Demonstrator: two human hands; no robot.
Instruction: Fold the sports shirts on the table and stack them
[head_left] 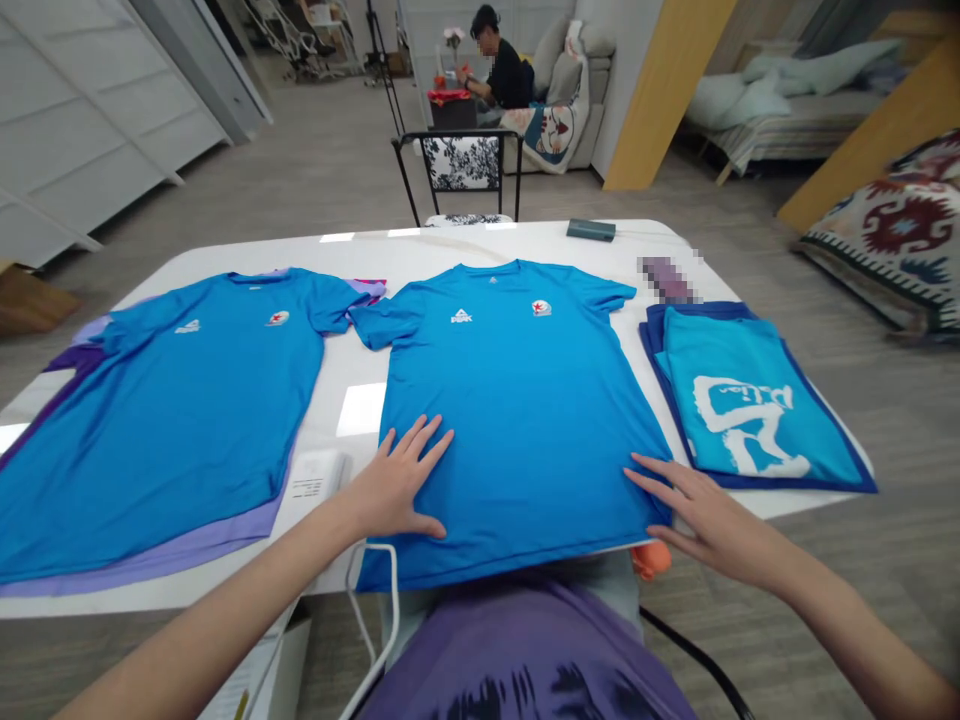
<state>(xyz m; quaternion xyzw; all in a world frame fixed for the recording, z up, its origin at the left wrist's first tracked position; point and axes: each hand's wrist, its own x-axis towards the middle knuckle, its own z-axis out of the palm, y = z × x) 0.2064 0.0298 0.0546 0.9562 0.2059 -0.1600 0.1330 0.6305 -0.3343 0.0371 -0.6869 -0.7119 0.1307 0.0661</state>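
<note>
The left hand is resting on the near left part of the middle blue T-shirt, its fingers spread apart. The shirt is lying front up on the white table. The right hand is touching the shirt's near right edge, its fingers also parted. Another blue T-shirt is lying left, over lavender cloth; a folded turquoise garment is resting right, on dark blue cloth.

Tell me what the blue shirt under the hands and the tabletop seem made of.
Blue shirt: probably a thin synthetic knit, smooth with a faint sheen and soft ripples. Tabletop: hard, glossy white, perhaps laminate or glass, since it reflects sharp-edged bright patches.
</note>
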